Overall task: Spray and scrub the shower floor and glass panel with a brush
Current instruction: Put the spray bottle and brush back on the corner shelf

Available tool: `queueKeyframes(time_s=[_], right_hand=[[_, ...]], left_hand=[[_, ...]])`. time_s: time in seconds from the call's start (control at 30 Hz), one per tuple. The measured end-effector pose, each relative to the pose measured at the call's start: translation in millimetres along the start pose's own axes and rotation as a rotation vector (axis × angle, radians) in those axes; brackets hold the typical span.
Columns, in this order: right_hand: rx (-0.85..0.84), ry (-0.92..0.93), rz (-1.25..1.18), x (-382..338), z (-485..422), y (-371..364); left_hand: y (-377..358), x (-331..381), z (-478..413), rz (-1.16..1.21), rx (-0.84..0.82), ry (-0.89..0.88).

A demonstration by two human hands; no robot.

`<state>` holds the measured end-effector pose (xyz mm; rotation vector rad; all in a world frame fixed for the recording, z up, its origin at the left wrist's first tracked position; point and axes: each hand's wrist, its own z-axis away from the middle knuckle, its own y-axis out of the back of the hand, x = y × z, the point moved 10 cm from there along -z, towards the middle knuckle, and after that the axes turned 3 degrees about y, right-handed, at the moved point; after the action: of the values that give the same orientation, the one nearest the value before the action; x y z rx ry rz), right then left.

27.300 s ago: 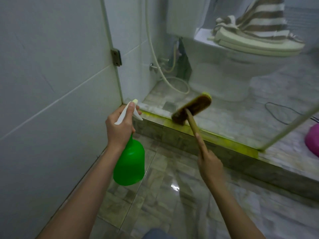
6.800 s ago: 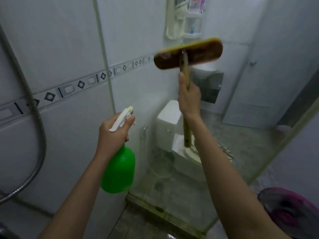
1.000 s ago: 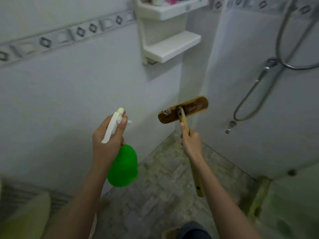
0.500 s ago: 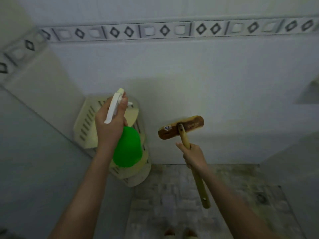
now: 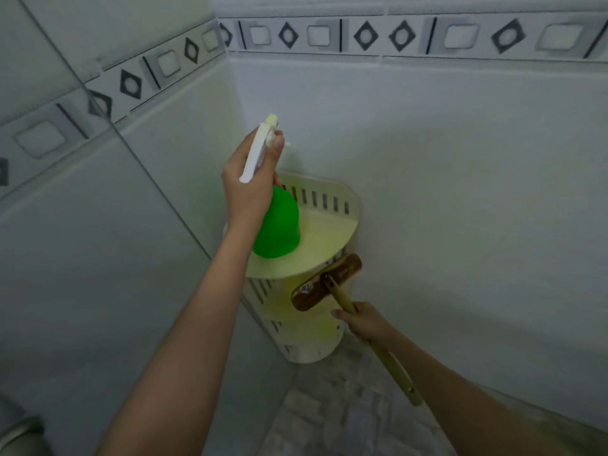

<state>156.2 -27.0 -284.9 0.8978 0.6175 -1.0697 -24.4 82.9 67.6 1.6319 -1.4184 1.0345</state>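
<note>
Left hand (image 5: 251,187), spray bottle (image 5: 279,227); right hand (image 5: 366,321), brush (image 5: 324,284); corner rack (image 5: 329,240) behind.

Green spray bottle (image 5: 278,225), brown brush (image 5: 325,283), cream corner shelf (image 5: 329,238), diamond-patterned tile border (image 5: 365,36).

Home bathroom shower, tiled walls (image 5: 460,192), corner caddy (image 5: 324,235)

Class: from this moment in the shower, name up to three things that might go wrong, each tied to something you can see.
1. The brush sits right by the rim of the corner shelf; a swing might knock it.
2. The left hand holds the spray bottle raised, so mist may drift back at the person.
3. The tiled floor could turn slippery once sprayed.
</note>
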Motion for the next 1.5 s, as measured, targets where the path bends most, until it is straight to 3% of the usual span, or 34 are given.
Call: queueKeyframes(time_s=[0.17,0.37,0.53,0.67,0.83,1.07,1.5], right_hand=[[-0.170,0.004,0.046,4,-56,-39],[-0.216,-0.004,0.061,9,-100,-67],[-0.133,0.032,0.192,-1,-127,-63],[-0.100,0.181,0.464,-11,-134,-56],[-0.009,0.320,0.627,-4,-132,-57],[0.233,0.257,0.930,0,-129,-48],[0.274,0.248,0.897,-25,-146,-55]], left_hand=[[0,-28,-22,0.016,0.039,0.015],[-12,-56,-32,0.048,0.017,0.021],[-14,-64,-41,0.059,0.052,0.021],[-15,-66,-43,0.053,0.050,0.024],[-9,-91,-32,-0.106,0.086,0.083],[7,-104,9,-0.282,0.088,-0.017],[6,-107,1,-0.306,0.066,-0.046]])
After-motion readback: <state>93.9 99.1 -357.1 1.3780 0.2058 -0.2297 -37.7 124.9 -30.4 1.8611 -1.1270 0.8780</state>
